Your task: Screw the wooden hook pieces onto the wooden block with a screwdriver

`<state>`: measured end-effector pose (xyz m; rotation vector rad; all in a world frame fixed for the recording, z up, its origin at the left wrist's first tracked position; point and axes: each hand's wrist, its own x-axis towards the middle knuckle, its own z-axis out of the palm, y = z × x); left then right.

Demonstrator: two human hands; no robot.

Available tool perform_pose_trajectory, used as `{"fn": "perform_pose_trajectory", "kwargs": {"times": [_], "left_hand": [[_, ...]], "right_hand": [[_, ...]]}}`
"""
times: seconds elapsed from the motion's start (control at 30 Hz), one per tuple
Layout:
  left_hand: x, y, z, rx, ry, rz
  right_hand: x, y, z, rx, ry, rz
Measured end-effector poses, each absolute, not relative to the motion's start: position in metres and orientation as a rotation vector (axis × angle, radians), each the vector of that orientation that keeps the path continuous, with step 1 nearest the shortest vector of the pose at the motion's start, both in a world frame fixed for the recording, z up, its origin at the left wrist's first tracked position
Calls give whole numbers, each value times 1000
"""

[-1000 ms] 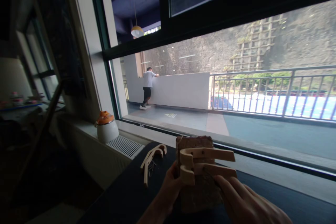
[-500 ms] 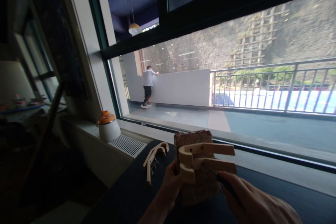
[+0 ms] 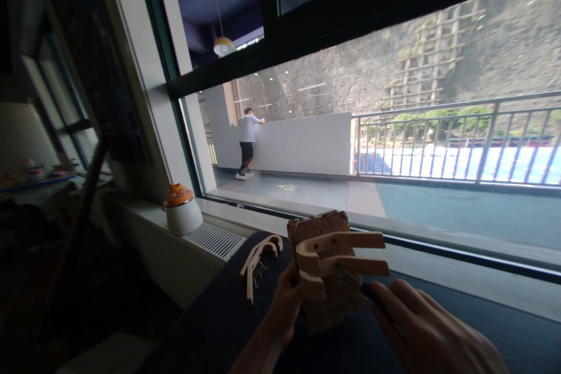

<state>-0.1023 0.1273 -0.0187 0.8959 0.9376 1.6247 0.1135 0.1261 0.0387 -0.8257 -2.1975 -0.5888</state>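
Note:
My left hand [image 3: 280, 307] is closed on the left edge of a brown block [image 3: 326, 298] that stands on a dark table [image 3: 205, 333]. Two pale curved wooden pieces [image 3: 337, 258] lie against the block's front, hook ends to the left, and my left thumb rests by them. My right hand [image 3: 432, 336] is closed on a thin dark tool [image 3: 372, 295] whose tip points at the lower wooden piece.
More curved wooden pieces [image 3: 258, 257] and small nails [image 3: 259, 272] lie on the table's far left. A white pot with an orange lid [image 3: 180, 210] stands on the window sill beside a vent grille [image 3: 213, 239]. Outside the window a person [image 3: 248, 143] leans on a white wall.
The view has tilted up slightly, so the block and hands sit lower and more left. My right hand has drawn back from the wooden pieces, with the dark tool showing in it.

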Motion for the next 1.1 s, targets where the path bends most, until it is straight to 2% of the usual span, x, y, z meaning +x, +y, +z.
{"fn": "perform_pose_trajectory", "kwargs": {"times": [0.4,0.7,1.1], "left_hand": [[-111,132,-30,884,931,1497],[-115,133,-35,703,556,1358],[-115,135,-37,676,580,1323]], "right_hand": [[103,126,18,-892,-2278,-530],[101,124,19,-934,-2306,-543],[98,122,18,-937,-2304,-577]]}}
